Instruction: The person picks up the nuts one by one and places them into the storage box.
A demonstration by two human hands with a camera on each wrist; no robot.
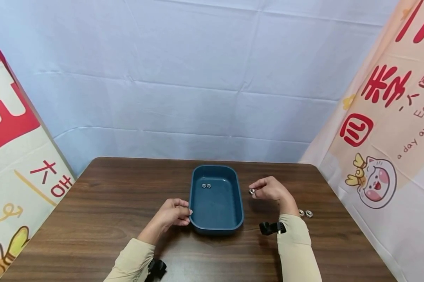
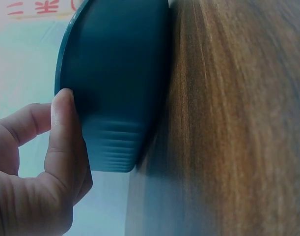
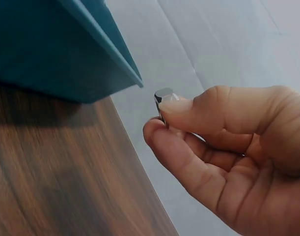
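Observation:
A dark blue rectangular plastic bin stands on the table, with two small metal hex nuts lying on its floor toward the back left. My left hand holds the bin's left side at the rim; in the left wrist view a fingertip lies against the wall near the edge. Just right of the bin, my right hand pinches a shiny hex nut between thumb and fingers, above the tabletop and apart from the bin. The fingertips hide part of that nut.
Two more hex nuts lie on the brown wooden table, to the right of my right forearm. Pale cloth hangs behind the table, and printed cloths hang at both sides. Each wrist wears a black camera strap.

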